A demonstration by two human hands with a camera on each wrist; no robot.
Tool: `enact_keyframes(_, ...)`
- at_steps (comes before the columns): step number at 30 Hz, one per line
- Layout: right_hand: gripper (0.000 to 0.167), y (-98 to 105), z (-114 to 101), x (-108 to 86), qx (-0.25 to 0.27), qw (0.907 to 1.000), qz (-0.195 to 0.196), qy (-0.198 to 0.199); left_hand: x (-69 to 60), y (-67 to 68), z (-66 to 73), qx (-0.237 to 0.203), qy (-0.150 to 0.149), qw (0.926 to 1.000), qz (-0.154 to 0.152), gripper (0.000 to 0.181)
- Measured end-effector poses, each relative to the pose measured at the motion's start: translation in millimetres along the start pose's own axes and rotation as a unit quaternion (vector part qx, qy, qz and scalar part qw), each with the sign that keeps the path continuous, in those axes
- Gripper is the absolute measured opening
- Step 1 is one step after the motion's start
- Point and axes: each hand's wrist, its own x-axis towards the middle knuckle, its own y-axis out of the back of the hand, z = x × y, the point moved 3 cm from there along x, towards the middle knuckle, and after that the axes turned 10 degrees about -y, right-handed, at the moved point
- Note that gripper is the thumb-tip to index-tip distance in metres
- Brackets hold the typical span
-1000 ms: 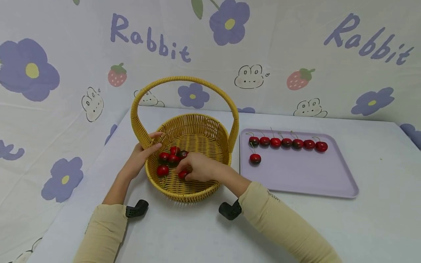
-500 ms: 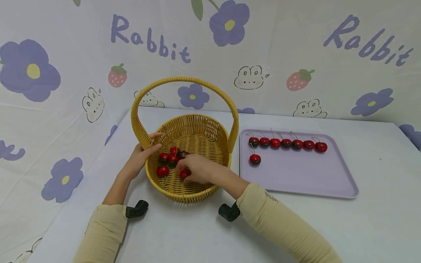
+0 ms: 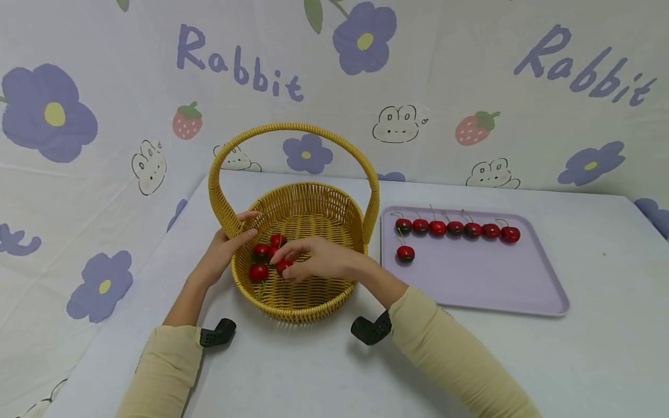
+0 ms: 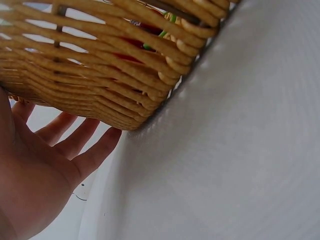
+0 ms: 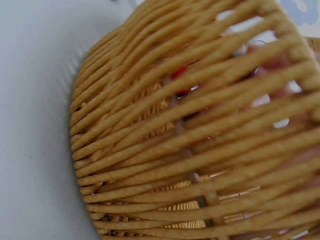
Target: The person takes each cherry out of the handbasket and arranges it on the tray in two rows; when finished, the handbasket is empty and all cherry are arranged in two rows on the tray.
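A yellow wicker basket (image 3: 300, 314) with a tall arched handle stands on the table and holds several red cherries (image 3: 258, 271). My left hand (image 3: 216, 255) holds its left side near the foot of the handle, thumb over the rim. In the left wrist view, the fingers (image 4: 92, 150) reach against the outside of the woven wall. Inside the basket, my right hand (image 3: 324, 260) pinches a cherry (image 3: 284, 267) between thumb and fingers. That hand partly covers the other cherries. In the right wrist view, the basket wall (image 5: 200, 115) hides most of the hand.
A lilac tray (image 3: 481, 278) lies right of the basket. Several stemmed cherries (image 3: 455, 228) form a row along its far edge, with one cherry (image 3: 405, 253) in front of the row's left end. A patterned cloth (image 3: 334, 93) hangs behind the table.
My right hand has risen slightly inside the basket, and the cherry at its fingertips has moved up and left with it. My left hand and the tray's cherries stay put.
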Motion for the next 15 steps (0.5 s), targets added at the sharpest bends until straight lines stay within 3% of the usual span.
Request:
enact_keyframes(2, 0.036, 2, 0, -1.0, 0.055, 0.9983, -0.016, 0.003, 0.0, -0.1, 0.3, 0.001, 0.001, 1.0000, 0.000, 0.050)
enact_keyframes(5, 0.038, 6, -1, -3.7, 0.084, 0.9964, -0.009, 0.005, -0.2, -0.3, 1.0, 0.002, 0.003, 1.0000, 0.000, 0.050)
enact_keyframes(10, 0.034, 11, 0, -9.0, 0.069, 0.9972, 0.030, -0.003, -0.4, -0.7, 1.6, 0.001, 0.002, 1.0000, -0.001, 0.050)
enact_keyframes(15, 0.033, 15, 1, -17.0, 0.072, 0.9965, 0.042, -0.005, -0.6, -0.5, 2.0, -0.002, -0.001, 1.0000, 0.000, 0.050)
